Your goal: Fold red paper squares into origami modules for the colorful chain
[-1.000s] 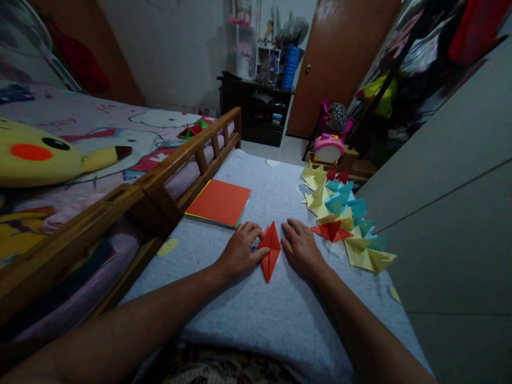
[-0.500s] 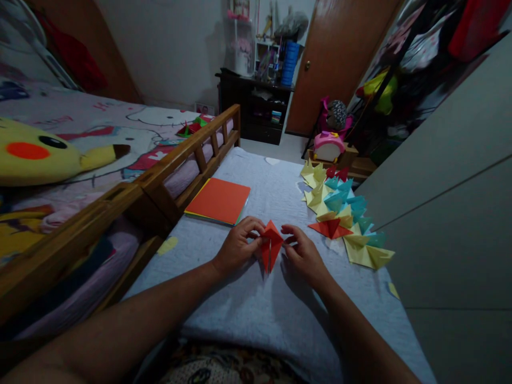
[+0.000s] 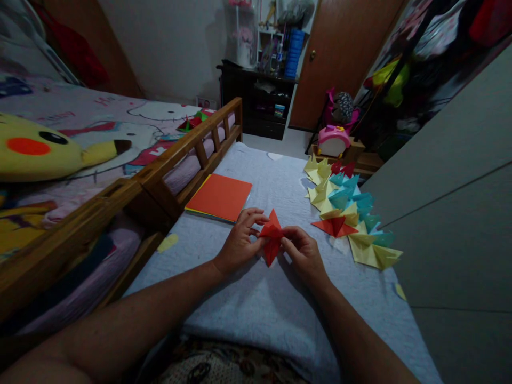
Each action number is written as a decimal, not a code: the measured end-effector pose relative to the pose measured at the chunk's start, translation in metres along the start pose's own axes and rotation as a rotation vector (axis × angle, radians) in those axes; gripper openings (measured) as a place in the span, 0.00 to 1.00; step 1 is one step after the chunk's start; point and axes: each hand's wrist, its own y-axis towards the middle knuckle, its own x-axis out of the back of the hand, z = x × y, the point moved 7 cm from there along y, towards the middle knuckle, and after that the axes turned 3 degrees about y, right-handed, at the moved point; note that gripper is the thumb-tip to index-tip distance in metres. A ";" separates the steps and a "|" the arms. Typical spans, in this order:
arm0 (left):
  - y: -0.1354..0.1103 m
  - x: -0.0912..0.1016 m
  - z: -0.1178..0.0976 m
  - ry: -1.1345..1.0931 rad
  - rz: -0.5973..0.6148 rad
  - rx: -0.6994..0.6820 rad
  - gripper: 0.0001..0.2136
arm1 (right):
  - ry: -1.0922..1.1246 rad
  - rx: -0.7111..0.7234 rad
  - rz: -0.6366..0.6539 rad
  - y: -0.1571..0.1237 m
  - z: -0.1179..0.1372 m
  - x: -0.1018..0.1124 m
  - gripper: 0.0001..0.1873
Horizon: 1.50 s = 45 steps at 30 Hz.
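A folded red-orange origami piece [image 3: 272, 238] is held just above the bed sheet, one point directed away from me and one toward me. My left hand [image 3: 245, 238] pinches its left corner between thumb and fingers. At the right corner, the thumb and forefinger of my right hand [image 3: 303, 250] are closed on the paper. Beyond my left hand lies a stack of square paper [image 3: 219, 197], orange on top with yellow showing at the edge. To the right, a finished-looking orange origami piece [image 3: 335, 226] rests against several yellow origami pieces [image 3: 374, 248].
Blue origami pieces [image 3: 344, 189] stand among the yellow ones. A wooden bed rail [image 3: 192, 141] runs along the left, with a yellow plush toy [image 3: 36, 152] behind it. The pale cabinet [image 3: 452, 229] borders the right side. A pink toy [image 3: 334, 140] sits past the far edge.
My right hand has come in and closed on the right corner. The upper part of the orange piece has opened out, with a tip now pointing away from me.
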 end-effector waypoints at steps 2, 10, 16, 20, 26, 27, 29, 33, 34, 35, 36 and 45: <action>0.000 0.000 0.004 -0.025 0.003 0.067 0.14 | 0.027 -0.018 -0.040 0.002 -0.002 0.002 0.07; -0.003 -0.017 0.013 -0.388 0.156 0.316 0.17 | 0.100 0.034 -0.061 0.003 0.005 0.000 0.09; -0.001 -0.017 0.019 -0.456 0.127 0.384 0.10 | 0.097 0.050 0.025 -0.004 0.011 -0.003 0.06; -0.002 -0.021 0.027 -0.536 0.180 0.481 0.11 | -0.046 0.131 -0.017 -0.003 0.012 0.003 0.12; -0.008 -0.029 0.020 -0.554 0.382 0.419 0.15 | -0.070 0.157 -0.084 -0.002 0.011 0.010 0.07; -0.009 -0.031 0.017 -0.529 0.414 0.386 0.16 | -0.079 0.160 -0.095 -0.002 0.012 0.011 0.07; -0.010 -0.032 0.011 -0.445 0.445 0.307 0.16 | -0.116 0.179 -0.114 -0.003 0.017 0.012 0.07; -0.010 -0.028 0.005 -0.183 0.427 0.177 0.09 | -0.152 0.217 -0.127 -0.005 0.023 0.012 0.08; -0.010 -0.027 0.004 -0.125 0.424 0.156 0.08 | -0.139 0.209 -0.117 -0.005 0.023 0.011 0.08; -0.010 -0.026 0.002 -0.077 0.422 0.137 0.08 | -0.121 0.196 -0.110 -0.005 0.021 0.010 0.08; -0.010 -0.025 0.001 -0.038 0.420 0.117 0.08 | -0.102 0.181 -0.108 -0.005 0.019 0.010 0.09; -0.006 -0.013 -0.022 0.077 0.288 -0.172 0.07 | -0.085 0.112 -0.093 -0.005 0.012 0.005 0.07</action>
